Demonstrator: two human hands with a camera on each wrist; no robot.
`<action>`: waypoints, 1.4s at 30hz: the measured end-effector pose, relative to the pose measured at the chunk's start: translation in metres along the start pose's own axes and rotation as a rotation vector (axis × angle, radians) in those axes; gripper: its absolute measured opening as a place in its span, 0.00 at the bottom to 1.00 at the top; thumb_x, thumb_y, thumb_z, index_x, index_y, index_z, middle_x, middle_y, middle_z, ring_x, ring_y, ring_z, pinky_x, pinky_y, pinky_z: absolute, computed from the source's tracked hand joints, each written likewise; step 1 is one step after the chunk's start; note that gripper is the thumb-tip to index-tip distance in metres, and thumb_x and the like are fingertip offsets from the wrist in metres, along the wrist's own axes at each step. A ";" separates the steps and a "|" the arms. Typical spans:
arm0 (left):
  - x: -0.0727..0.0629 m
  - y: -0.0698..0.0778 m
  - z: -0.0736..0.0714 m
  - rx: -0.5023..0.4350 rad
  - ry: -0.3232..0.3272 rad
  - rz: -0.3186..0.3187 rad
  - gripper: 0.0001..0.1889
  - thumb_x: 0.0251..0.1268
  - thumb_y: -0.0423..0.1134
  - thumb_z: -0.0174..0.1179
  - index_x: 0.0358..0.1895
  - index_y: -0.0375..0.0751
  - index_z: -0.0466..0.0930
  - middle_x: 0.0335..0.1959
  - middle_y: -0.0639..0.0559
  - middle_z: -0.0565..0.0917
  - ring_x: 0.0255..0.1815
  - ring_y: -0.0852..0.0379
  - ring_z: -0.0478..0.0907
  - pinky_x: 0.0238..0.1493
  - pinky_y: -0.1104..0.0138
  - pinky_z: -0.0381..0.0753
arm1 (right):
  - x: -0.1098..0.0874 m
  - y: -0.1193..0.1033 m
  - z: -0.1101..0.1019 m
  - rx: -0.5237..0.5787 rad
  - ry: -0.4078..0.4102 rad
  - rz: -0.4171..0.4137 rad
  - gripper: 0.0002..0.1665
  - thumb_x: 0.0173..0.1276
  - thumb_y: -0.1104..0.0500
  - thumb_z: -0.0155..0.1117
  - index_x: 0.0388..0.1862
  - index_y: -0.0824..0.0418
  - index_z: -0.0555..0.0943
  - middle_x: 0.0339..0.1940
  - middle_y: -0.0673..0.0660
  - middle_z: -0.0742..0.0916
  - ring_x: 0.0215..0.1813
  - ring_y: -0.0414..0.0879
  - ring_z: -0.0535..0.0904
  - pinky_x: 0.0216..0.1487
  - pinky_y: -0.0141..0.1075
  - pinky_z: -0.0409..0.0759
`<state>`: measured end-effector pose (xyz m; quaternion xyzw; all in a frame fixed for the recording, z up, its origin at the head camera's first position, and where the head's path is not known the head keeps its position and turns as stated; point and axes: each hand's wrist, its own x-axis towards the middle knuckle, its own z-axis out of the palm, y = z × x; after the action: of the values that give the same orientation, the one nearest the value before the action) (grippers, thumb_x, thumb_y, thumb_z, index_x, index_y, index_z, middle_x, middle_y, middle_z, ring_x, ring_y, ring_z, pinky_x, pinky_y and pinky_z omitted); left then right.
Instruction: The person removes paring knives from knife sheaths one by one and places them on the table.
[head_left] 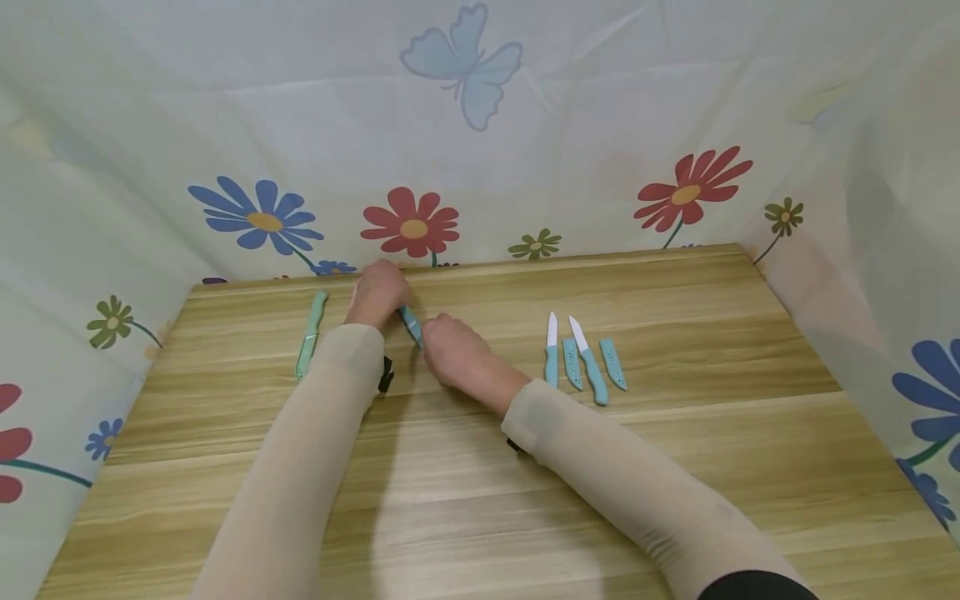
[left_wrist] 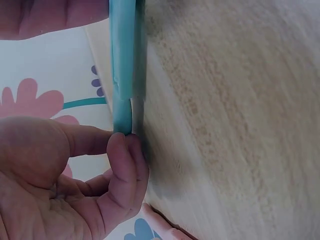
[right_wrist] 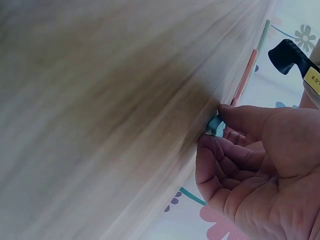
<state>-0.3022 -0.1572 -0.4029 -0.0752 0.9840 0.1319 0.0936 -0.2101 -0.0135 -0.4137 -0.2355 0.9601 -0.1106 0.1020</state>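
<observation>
1. Shows wood grain on the tabletop (head_left: pixel 450 492), smooth, softly glossy
2. Looks like smooth plastic on the gripped blue knife (head_left: pixel 410 325), green knife (head_left: pixel 312 333) and loose sheaths (head_left: pixel 572 364) (head_left: pixel 612 364)
3. Looks smooth and matt on the two bare blades (head_left: pixel 552 329) (head_left: pixel 578 333)
4. Shows creases and a faint sheen on the thin backdrop (head_left: pixel 337 125), cloth or plastic, cannot tell which
5. Looks like matt cloth on the sleeves (head_left: pixel 277 475) (head_left: pixel 637 483)

The head view looks forward and down over the tabletop (head_left: pixel 720 350) and flowered cloth (head_left: pixel 585 167); the two wrist views, turned sideways, look close along the left hand (head_left: pixel 380 292) and right hand (head_left: pixel 462 354), both sharing the blue piece (head_left: pixel 410 325) held between them
</observation>
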 end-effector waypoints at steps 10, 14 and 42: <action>-0.003 -0.005 -0.007 -0.085 -0.006 0.022 0.09 0.62 0.26 0.53 0.25 0.31 0.79 0.26 0.42 0.81 0.19 0.55 0.76 0.24 0.68 0.78 | -0.006 0.002 -0.003 0.033 0.022 0.013 0.05 0.79 0.65 0.56 0.41 0.63 0.79 0.36 0.56 0.81 0.33 0.45 0.77 0.31 0.35 0.80; -0.006 -0.008 -0.009 -0.304 -0.021 -0.045 0.08 0.64 0.26 0.52 0.27 0.30 0.78 0.15 0.48 0.80 0.12 0.59 0.77 0.16 0.71 0.73 | -0.012 0.006 -0.009 0.092 0.023 0.030 0.05 0.80 0.65 0.56 0.42 0.62 0.79 0.36 0.55 0.81 0.33 0.45 0.77 0.30 0.34 0.80; -0.056 -0.009 -0.017 -1.283 -0.213 -0.006 0.21 0.84 0.37 0.56 0.68 0.26 0.68 0.52 0.37 0.78 0.45 0.51 0.88 0.55 0.59 0.86 | -0.065 0.041 -0.045 0.242 0.129 0.045 0.14 0.77 0.61 0.66 0.57 0.64 0.83 0.49 0.56 0.83 0.43 0.49 0.79 0.42 0.39 0.81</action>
<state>-0.2493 -0.1635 -0.3771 -0.1054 0.6948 0.6999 0.1275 -0.1827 0.0599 -0.3719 -0.1925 0.9493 -0.2385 0.0701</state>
